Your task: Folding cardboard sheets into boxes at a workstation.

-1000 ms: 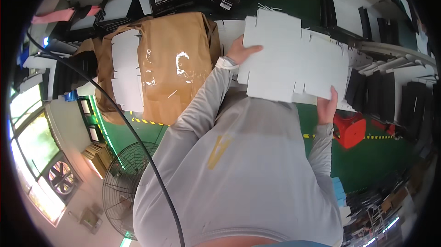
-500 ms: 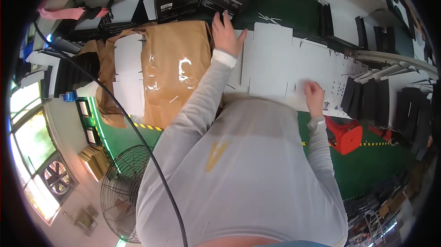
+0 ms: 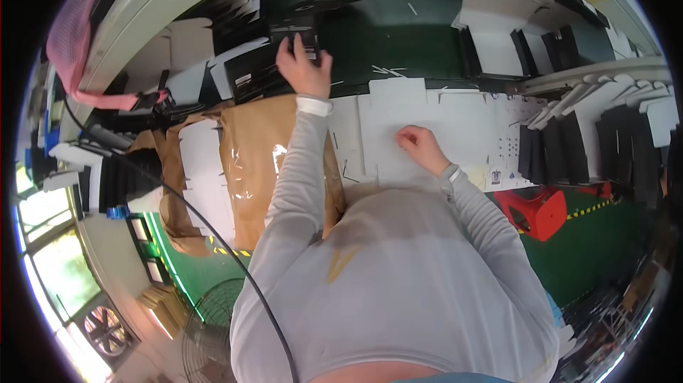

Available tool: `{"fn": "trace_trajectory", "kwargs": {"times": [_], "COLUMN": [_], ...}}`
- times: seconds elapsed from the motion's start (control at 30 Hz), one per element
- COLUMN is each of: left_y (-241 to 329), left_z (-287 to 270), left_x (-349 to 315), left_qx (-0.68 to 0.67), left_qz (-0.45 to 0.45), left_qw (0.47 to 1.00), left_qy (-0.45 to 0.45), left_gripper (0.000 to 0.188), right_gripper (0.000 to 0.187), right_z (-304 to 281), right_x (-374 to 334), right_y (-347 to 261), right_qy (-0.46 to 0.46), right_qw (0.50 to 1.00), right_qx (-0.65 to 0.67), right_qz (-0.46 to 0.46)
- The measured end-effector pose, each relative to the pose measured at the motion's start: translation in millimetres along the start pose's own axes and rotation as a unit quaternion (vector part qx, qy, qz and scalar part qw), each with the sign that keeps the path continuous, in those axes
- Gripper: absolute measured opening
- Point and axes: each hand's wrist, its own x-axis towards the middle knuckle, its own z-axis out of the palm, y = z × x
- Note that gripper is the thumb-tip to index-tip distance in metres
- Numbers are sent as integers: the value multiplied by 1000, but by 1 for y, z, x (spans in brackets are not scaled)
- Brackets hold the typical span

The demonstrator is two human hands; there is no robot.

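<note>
The flat carton (image 3: 384, 159) is plain white, and the sheet (image 3: 509, 127) beside it is white with small dark dots. The paper wrapping (image 3: 249, 141) is brown. The stool (image 3: 546, 213) is red, the floor (image 3: 576, 262) is green, its line (image 3: 595, 213) striped in yellow and black.

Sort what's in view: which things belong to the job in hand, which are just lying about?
Probably in the job:
- black box, by the left grip
- white cardboard sheet, by the right grip

Probably just about:
- red stool
- wire fan
- pink strap
</note>
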Motion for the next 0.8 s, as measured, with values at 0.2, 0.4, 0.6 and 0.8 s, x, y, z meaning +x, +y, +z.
{"fn": "trace_trajectory", "kwargs": {"times": [0.2, 0.4, 0.6, 0.8], "left_y": [13, -1, -43, -74], "left_z": [22, 13, 54, 56], "left_x": [-45, 12, 4, 28], "left_qx": [-49, -256, -90, -201], "left_qz": [-45, -36, -54, -303], "left_qw": [990, 966, 993, 926], "left_qy": [-127, 12, -59, -100], "left_gripper": [67, 31, 65, 41], "right_gripper": [16, 18, 58, 64], "right_z": [15, 6, 0, 29], "right_x": [9, 38, 159, 201], "right_y": [15, 18, -23, -70], "right_qy": [-21, 76, 151, 78], "right_qw": [999, 997, 980, 959], "right_qx": [-12, 20, 121, 228], "right_qz": [29, -19, -46, -146]}}
